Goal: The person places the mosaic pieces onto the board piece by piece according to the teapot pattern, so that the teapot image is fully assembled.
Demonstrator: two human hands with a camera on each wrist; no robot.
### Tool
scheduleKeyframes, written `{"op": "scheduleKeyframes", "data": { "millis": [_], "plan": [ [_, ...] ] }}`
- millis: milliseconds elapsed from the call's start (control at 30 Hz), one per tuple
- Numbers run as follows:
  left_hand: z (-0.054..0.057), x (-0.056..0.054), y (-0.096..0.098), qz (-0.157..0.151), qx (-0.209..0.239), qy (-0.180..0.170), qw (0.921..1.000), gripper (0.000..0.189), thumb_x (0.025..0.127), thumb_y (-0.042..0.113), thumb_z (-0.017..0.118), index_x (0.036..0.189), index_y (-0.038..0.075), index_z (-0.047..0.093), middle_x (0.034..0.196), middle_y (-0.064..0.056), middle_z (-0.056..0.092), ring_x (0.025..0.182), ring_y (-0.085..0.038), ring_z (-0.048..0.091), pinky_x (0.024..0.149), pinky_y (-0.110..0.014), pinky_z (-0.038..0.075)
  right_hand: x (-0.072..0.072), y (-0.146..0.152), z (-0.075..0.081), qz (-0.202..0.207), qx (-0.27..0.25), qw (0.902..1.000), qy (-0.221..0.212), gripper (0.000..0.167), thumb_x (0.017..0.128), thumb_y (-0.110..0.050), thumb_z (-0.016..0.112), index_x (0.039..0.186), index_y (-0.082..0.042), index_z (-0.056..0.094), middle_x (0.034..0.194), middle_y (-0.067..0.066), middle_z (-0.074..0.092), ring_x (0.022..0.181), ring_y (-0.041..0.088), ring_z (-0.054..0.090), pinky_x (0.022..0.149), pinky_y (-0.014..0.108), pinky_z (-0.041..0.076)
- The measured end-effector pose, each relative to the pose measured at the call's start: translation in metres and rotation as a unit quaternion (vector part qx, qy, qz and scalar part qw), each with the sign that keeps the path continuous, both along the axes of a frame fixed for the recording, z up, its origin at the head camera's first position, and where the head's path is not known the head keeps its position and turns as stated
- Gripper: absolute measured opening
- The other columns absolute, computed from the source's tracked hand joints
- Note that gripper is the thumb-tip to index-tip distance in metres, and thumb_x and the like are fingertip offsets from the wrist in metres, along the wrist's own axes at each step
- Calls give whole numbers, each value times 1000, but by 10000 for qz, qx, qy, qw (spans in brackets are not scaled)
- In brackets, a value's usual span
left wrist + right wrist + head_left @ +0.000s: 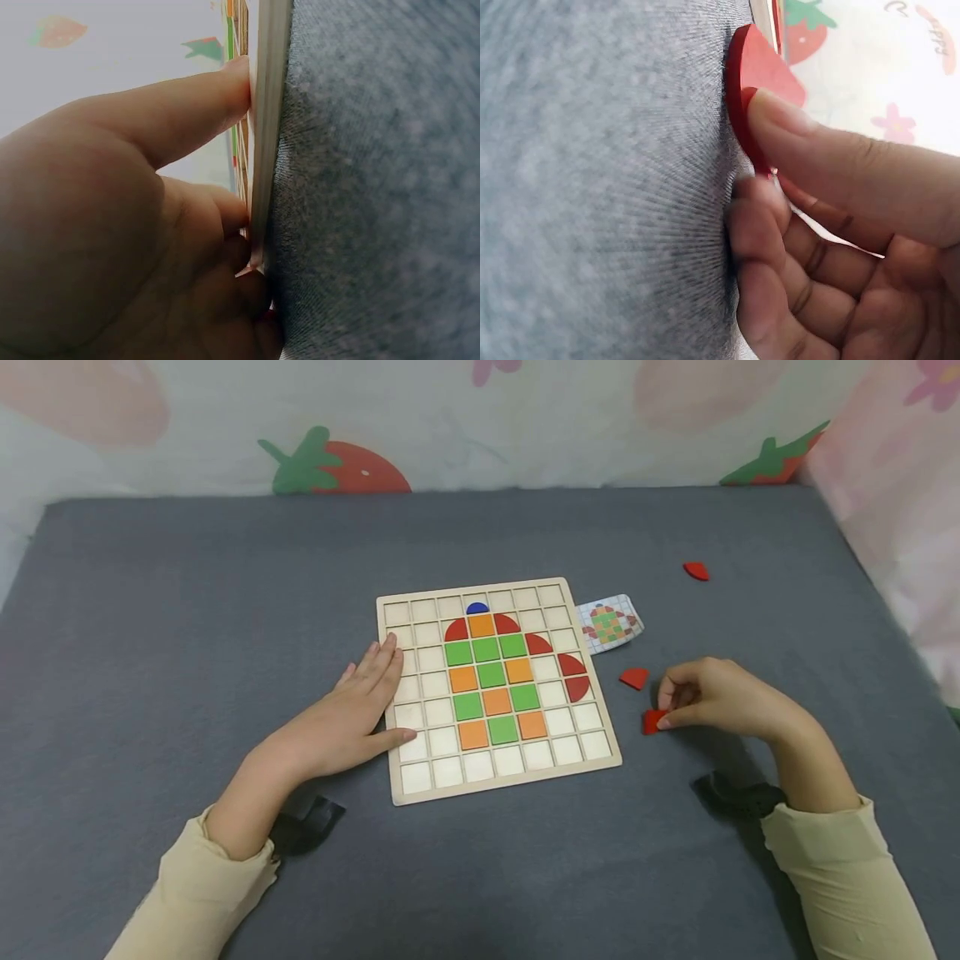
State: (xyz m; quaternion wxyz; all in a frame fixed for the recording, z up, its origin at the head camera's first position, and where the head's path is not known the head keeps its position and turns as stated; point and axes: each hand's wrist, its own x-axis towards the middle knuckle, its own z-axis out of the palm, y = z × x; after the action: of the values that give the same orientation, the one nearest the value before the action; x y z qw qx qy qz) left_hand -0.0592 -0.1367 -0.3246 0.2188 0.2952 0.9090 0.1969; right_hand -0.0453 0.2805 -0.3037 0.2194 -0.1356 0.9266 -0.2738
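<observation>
My left hand (pixel 348 714) rests on the left edge of a wooden grid board (pixel 415 778), fingers extended and thumb over a lower cell. In the left wrist view, the thumb (pixel 202 105) touches the board's rim (pixel 268 90). Green and orange square tiles fill the board's middle, with a blue half-round tile (pixel 477 608) on top and several red quarter-round tiles (pixel 577 688) around them. To the right of the board, my right hand (pixel 720 697) pinches a red quarter-round tile (pixel 652 722) at the cloth. Its thumb lies on the tile's face (pixel 769 67) in the right wrist view.
Two loose red quarter-round tiles lie on the grey cloth: one tile (pixel 634 678) beside the board, another tile (pixel 696 571) farther back. A pattern card (pixel 611 622) sits at the board's right edge. Behind the table hangs a strawberry-print curtain (pixel 525 435).
</observation>
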Motion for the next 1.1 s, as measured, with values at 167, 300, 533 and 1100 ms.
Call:
{"op": "scheduleKeyframes", "data": {
  "millis": [167,300,533,1100],
  "plan": [
    [-1,-1,2,-163,-81,293,9994,84,94,38,56,150,-1,5,157,-13,-9,142,-33,-10,110,-58,5,1,1,-1,-106,-69,9999,14,16,78,-17,78,78,-12,62,64,-4,57,57,9,49,54,25,39],
    [1,0,3,-149,-253,456,9985,82,94,39,56,150,0,10,157,-15,-5,142,-34,-6,110,-59,6,1,2,-2,-158,-139,9998,16,16,79,-16,77,78,-11,62,65,-4,58,58,9,49,54,25,39],
    [2,-1,3,-96,-332,368,9987,81,94,39,56,150,0,11,157,-16,-3,142,-33,-5,111,-57,7,1,1,-2,-115,-233,9996,124,14,80,-13,76,79,-10,62,67,-3,58,58,9,50,55,24,41],
    [-3,-2,0,-121,-261,328,9990,83,95,38,54,150,-2,6,157,-15,-6,142,-32,-7,111,-57,5,3,-12,-1,-163,-747,9955,564,7,83,-7,72,82,-8,65,76,-1,66,67,10,60,59,22,45]
  ]
}}
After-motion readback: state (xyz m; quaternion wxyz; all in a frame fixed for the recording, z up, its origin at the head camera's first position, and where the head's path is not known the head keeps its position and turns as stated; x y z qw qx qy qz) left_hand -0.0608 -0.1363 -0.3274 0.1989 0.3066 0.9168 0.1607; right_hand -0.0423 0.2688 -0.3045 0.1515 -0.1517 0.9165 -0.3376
